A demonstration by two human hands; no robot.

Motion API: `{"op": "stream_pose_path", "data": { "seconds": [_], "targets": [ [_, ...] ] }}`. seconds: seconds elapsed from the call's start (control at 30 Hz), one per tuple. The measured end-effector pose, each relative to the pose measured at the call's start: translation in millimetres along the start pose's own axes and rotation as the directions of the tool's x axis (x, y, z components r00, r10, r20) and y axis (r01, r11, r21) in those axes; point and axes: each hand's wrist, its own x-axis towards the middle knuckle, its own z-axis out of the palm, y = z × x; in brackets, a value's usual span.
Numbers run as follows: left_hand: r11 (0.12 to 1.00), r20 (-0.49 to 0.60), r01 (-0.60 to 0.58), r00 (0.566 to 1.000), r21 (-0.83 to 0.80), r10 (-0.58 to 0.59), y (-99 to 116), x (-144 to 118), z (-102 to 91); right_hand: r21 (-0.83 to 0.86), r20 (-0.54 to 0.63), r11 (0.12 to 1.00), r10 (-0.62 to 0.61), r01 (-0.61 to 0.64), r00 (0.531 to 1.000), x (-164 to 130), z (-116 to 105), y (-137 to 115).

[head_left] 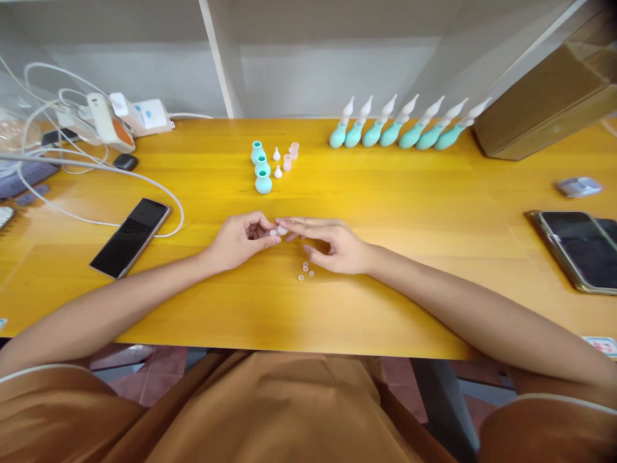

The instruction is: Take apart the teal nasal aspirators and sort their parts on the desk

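Note:
My left hand is closed, with a small translucent white plastic part pinched between thumb and fingers. Its exact shape is partly hidden. My right hand reaches in from the other side, its fingers stretched out and thumb apart, the fingertips against the white part. Below the right thumb lie several small pinkish rings. Farther back stand three open turquoise rubber bulbs. Beside them are two small white cone-shaped tips and two pale pink cups.
At the back right, several assembled turquoise bulb aspirators stand in a row beside a brown cardboard box. A phone and a white cable lie left. Chargers crowd the back left; another phone lies right.

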Motion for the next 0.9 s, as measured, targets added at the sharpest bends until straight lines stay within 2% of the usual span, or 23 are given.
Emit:
{"op": "stream_pose_path", "data": {
  "seconds": [0.2,0.63,0.77,0.9],
  "targets": [
    [0.997,0.006,0.007,1.0,-0.083,-0.007,2.0,-0.7,2.3,0.033,-0.012,0.999,-0.005,0.005,1.0,1.6,1.1,-1.8],
    [0.994,0.013,0.003,1.0,-0.113,-0.002,3.6,-0.8,3.7,-0.032,0.005,0.999,-0.034,0.034,0.999,0.8,-0.2,-2.6],
    [0.994,0.045,-0.01,0.999,-0.11,0.016,3.4,0.3,5.9,-0.078,-0.067,0.996,-0.046,0.04,0.997,4.1,3.4,-5.1],
    [0.995,0.014,-0.092,0.996,-0.033,0.092,5.5,2.3,1.6,-0.216,-0.231,0.976,-0.04,-0.011,0.972,5.5,0.2,-8.5]
  ]
}}
